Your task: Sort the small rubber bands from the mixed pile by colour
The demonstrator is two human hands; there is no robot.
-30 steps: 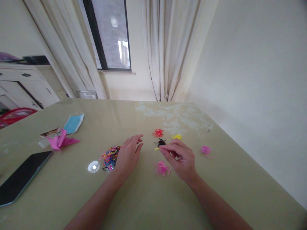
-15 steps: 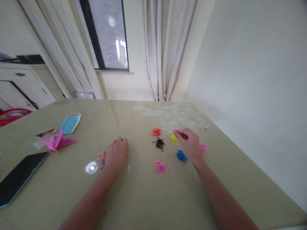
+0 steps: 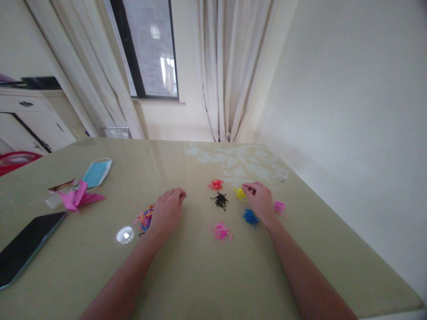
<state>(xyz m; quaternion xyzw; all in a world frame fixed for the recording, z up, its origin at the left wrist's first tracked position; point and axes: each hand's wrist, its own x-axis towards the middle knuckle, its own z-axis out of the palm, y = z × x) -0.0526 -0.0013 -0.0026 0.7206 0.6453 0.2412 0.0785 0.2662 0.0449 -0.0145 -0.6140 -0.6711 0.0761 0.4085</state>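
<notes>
My left hand (image 3: 167,210) is closed in a pinch, partly covering a mixed multicoloured pile (image 3: 146,218) of what look like small rubber bands. A tiny dark bit shows at its fingertips, too small to name. Thumb and fingers of my right hand (image 3: 259,201) are pinched together at the edge of the yellow pile (image 3: 240,193); what they hold is hidden. Around it lie a blue pile (image 3: 251,217), a black pile (image 3: 220,201), a red pile (image 3: 216,184) and a pink pile (image 3: 222,231). Another pink bundle (image 3: 279,207) lies right of my right wrist.
A clear shiny dome-like piece (image 3: 125,235) sits beside the mixed pile. Farther left lie a black phone (image 3: 30,244), a folded pink paper shape (image 3: 80,198) and a blue face mask (image 3: 97,173). A wall (image 3: 360,133) runs along the table's right side.
My left hand has moved right and slightly up, uncovering more of the mixed pile, its fingertips now pinched. My right hand has shifted slightly and stays near the yellow pile.
</notes>
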